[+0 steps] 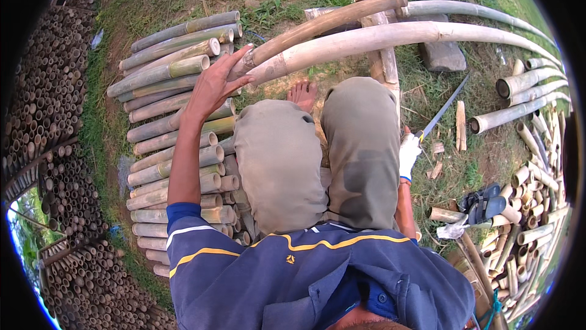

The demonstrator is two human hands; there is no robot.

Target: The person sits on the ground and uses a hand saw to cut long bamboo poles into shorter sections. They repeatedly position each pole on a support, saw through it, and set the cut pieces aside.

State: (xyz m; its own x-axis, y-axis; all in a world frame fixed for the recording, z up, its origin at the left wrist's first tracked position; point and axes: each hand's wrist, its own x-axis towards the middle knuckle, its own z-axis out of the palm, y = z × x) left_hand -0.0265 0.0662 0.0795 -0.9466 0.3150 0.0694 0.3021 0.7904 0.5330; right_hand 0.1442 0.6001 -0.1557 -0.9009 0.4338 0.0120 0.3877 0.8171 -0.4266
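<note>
With its thumb stretched along one side and its fingers on the other, my left hand (pixel 213 83) holds the near ends of two bamboo pieces. One is a long pale bamboo pole (pixel 360 40), which runs away to the right. Beside it lies a shorter brown bamboo stick (pixel 329 23), tilted upward to the right. Both cross a wooden post (pixel 379 49) past my knees. In a white glove, my right hand (pixel 408 158) is closed on the yellow-edged handle of a hand saw (pixel 444 109) beside my right knee. The saw's blade points away, apart from the pole.
Cut bamboo lengths (pixel 174 129) are stacked at left, beside a large bamboo pile (pixel 46 104). A grey stone (pixel 442 55) sits behind the post. More poles (pixel 506 115), bamboo offcuts (pixel 537 208) and dark sandals (pixel 486 203) lie at right. A split piece (pixel 461 125) rests on the ground.
</note>
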